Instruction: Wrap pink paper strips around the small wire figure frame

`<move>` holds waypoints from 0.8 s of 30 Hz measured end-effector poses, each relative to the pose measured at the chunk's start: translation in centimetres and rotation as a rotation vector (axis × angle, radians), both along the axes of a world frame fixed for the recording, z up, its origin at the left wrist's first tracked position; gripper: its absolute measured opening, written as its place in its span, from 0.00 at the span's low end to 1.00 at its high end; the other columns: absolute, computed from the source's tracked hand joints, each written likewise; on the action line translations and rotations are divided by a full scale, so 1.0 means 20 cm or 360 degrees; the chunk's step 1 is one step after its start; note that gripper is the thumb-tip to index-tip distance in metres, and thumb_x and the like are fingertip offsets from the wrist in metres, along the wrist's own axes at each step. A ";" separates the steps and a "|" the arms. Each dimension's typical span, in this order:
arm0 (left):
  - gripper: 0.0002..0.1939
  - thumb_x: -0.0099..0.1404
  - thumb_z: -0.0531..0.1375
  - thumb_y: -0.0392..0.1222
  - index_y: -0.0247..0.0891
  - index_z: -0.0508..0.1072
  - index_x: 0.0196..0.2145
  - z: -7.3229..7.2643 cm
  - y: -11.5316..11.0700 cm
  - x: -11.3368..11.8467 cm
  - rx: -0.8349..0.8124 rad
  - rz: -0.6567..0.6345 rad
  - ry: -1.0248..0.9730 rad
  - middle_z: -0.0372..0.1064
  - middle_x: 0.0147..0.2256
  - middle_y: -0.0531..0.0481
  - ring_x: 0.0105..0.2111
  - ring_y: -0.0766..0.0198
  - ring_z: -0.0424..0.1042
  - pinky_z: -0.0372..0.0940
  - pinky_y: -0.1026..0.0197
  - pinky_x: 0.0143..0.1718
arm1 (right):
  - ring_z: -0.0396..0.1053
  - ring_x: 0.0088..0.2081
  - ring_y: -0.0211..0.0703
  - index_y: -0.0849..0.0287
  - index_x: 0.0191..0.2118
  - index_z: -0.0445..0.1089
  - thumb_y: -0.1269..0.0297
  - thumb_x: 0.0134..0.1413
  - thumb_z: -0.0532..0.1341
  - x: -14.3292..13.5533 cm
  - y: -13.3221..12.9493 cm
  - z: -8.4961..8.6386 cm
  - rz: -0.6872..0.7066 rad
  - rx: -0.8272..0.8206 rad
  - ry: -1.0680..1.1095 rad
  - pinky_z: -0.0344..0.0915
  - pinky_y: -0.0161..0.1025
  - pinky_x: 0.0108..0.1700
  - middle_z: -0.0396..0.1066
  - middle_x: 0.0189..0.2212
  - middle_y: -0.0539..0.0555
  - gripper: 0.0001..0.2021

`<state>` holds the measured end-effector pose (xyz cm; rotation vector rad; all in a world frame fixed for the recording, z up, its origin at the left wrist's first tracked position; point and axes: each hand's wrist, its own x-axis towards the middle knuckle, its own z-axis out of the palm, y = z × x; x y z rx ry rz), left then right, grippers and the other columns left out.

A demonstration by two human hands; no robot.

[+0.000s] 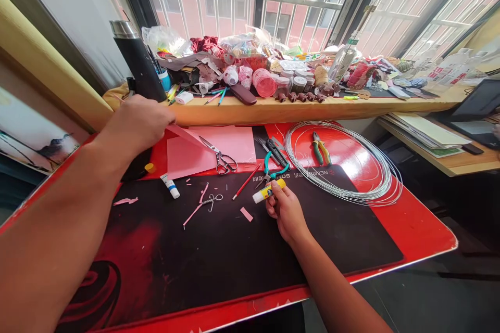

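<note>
My left hand (142, 119) is stretched out to the far left, its fingers closed. A pink paper strip (189, 138) trails from it over the pink paper sheets (183, 164). My right hand (288, 213) grips a yellow and white glue stick (262, 194) above the black desk mat (219, 265). Below lies a small pink paper piece (246, 214). Left of it rests a wire figure (203, 202), partly wrapped in pink paper. Scissors (222, 158) lie on the sheets' edge; teal-handled pliers (267, 166) and a red pencil (246, 182) lie behind the glue stick.
A wire coil (385, 187) and green-yellow pliers (321, 150) lie on the red table (425, 234) at right. A white-blue tube (171, 186) lies at left. A black utility knife (277, 152) is near the pliers. The sill behind holds a black thermos (138, 60) and piled craft materials.
</note>
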<state>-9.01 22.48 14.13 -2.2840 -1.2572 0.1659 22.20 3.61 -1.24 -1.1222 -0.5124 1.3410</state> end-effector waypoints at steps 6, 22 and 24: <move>0.24 0.77 0.43 0.39 0.32 0.78 0.38 0.06 -0.38 -0.04 0.0538 0.0145 -0.0476 0.68 0.30 0.50 0.40 0.59 0.73 0.67 0.51 0.49 | 0.56 0.18 0.31 0.57 0.32 0.67 0.46 0.49 0.77 0.03 0.01 0.03 -0.0109 0.0100 0.0091 0.44 0.31 0.19 0.59 0.20 0.43 0.24; 0.13 0.70 0.56 0.36 0.30 0.81 0.42 -0.54 -1.49 0.85 0.0087 -0.1314 -0.0935 0.79 0.37 0.39 0.34 0.54 0.73 0.68 0.49 0.44 | 0.46 0.17 0.28 0.56 0.36 0.75 0.49 0.53 0.75 0.48 -0.48 0.43 -0.0386 0.0280 0.0077 0.51 0.31 0.18 0.52 0.20 0.42 0.17; 0.11 0.69 0.56 0.36 0.34 0.79 0.35 -0.60 -1.51 0.91 -0.0022 -0.1326 -0.0892 0.75 0.31 0.42 0.28 0.56 0.69 0.66 0.48 0.39 | 0.44 0.17 0.28 0.57 0.35 0.75 0.50 0.53 0.75 0.48 -0.52 0.44 -0.0379 0.0243 0.0106 0.52 0.31 0.18 0.51 0.20 0.42 0.17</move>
